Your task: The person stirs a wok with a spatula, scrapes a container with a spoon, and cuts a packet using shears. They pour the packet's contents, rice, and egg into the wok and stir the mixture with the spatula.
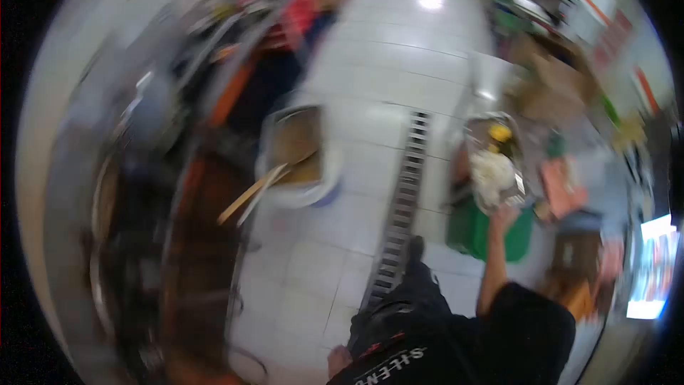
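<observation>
Reaching right hand (504, 217) to metal tray (514, 144) edge.

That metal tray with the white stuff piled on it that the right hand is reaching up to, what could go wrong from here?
1. The right hand touches only the near edge of the shiny metal tray heaped with white and yellow contents; a one-sided pull might tip it and spill them.
2. The slotted floor drain grate runs beside the dark shoe; catching it could cause a stumble.
3. The picture is blurred, so the grip cannot be judged.
</observation>
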### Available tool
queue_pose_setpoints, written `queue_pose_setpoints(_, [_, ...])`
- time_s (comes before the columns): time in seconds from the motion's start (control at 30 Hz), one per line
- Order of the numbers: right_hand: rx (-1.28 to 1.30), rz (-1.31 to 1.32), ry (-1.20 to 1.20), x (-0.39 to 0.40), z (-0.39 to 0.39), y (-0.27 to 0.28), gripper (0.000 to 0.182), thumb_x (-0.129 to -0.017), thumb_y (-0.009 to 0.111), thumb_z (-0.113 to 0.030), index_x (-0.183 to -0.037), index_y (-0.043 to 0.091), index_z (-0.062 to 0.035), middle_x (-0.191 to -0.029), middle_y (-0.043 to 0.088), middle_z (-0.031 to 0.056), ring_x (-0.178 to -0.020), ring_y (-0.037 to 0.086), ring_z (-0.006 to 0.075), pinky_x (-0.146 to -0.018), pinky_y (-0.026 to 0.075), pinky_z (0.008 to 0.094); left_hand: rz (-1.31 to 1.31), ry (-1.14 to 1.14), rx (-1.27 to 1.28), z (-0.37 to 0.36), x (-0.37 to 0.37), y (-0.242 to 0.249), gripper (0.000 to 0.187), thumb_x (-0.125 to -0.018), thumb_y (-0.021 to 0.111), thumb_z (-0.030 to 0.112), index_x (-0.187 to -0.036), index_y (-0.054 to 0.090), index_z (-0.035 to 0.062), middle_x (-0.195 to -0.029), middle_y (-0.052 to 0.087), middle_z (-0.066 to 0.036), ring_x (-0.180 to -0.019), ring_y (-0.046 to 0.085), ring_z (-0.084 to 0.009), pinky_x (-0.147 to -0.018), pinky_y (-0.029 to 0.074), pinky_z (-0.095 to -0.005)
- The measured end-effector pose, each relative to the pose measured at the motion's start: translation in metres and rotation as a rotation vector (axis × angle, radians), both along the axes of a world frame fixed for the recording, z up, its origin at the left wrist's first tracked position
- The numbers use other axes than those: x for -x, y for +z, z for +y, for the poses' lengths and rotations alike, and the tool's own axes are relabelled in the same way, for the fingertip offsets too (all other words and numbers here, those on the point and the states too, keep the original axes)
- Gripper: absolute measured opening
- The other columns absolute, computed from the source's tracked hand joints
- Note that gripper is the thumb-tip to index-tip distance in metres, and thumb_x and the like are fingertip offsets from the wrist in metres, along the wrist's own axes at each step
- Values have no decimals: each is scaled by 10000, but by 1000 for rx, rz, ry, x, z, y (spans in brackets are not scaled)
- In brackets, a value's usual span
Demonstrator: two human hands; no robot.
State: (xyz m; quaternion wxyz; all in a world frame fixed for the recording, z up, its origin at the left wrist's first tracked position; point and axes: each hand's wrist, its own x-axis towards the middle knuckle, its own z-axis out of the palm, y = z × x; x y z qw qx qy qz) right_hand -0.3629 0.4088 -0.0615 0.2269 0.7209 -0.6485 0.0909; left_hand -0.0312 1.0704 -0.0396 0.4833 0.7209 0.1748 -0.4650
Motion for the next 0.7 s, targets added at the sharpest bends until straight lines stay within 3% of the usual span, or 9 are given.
queue_pose_setpoints(0.07, [13,-1579,65,-92,74,128,183,-809,558,-121,-882,496,35,-904,509,131,-798,491,233,-707,423,389,-101,149,116,32,0,-12,233,-907,554,173,-1086,556,25,-922,633,-113,-827,628,-223,-630,508,-309])
queue_pose_setpoints(0.1, [22,-1151,253,-56,66,38,199,-824,543,-128,-925,471,27,-928,510,122,-801,487,208,-658,437,378,-334,380,-24,33,0,-19,238,-905,568,174,-1078,560,10,-917,637,-108,-782,628,-189,-594,501,-277])
queue_pose_setpoints(0.17, [-337,-1321,271,-167,168,193,197,-872,489,-119,-955,430,50,-942,497,120,-836,474,199,-711,434,358,-383,555,76,57,-11,-7,213,-900,561,144,-1061,567,5,-952,639,-128,-752,628,-202,-599,508,-303])
queue_pose_setpoints(0.23, [-383,-1502,420,-197,206,141,278,-893,456,-127,-1048,433,102,-1010,512,174,-888,481,220,-762,437,352,-261,581,-4,101,-18,-25,321,-919,551,229,-1118,534,-22,-1016,640,-118,-840,638,-206,-671,513,-309])
queue_pose_setpoints(0.33, [-532,-1383,662,-284,304,177,314,-907,433,-142,-1121,416,88,-1028,508,178,-918,481,246,-829,431,346,-199,338,-237,183,1,-95,316,-911,561,229,-1116,561,-12,-1014,653,-114,-808,646,-212,-631,521,-324])
queue_pose_setpoints(0.43, [-890,-1299,623,-377,442,237,317,-911,422,-131,-1156,391,67,-1051,508,176,-941,494,240,-847,433,337,-94,308,-120,237,-9,-89,210,-807,615,271,-866,675,79,-929,665,-86,-739,637,-164,-636,508,-348])
queue_pose_setpoints(0.57, [-1428,-1507,903,-496,580,262,298,-913,421,-94,-1185,401,25,-1132,499,126,-1019,486,183,-845,438,308,-124,878,223,297,-28,-85,170,-778,600,259,-726,676,116,-898,665,-82,-717,638,-171,-656,515,-346])
queue_pose_setpoints(0.6, [-1435,-1327,938,-529,609,271,308,-903,427,-76,-1196,410,16,-1154,503,114,-1049,480,177,-877,417,297,-125,917,191,314,-35,-87,169,-780,599,259,-733,675,116,-900,664,-83,-721,638,-173,-658,514,-347])
queue_pose_setpoints(0.7, [-1611,-1432,1239,-645,719,302,362,-898,449,-82,-1245,412,16,-1190,508,110,-1058,489,167,-899,405,293,-153,1021,92,379,-55,-95,164,-785,597,261,-754,670,117,-907,662,-85,-730,636,-178,-664,514,-351])
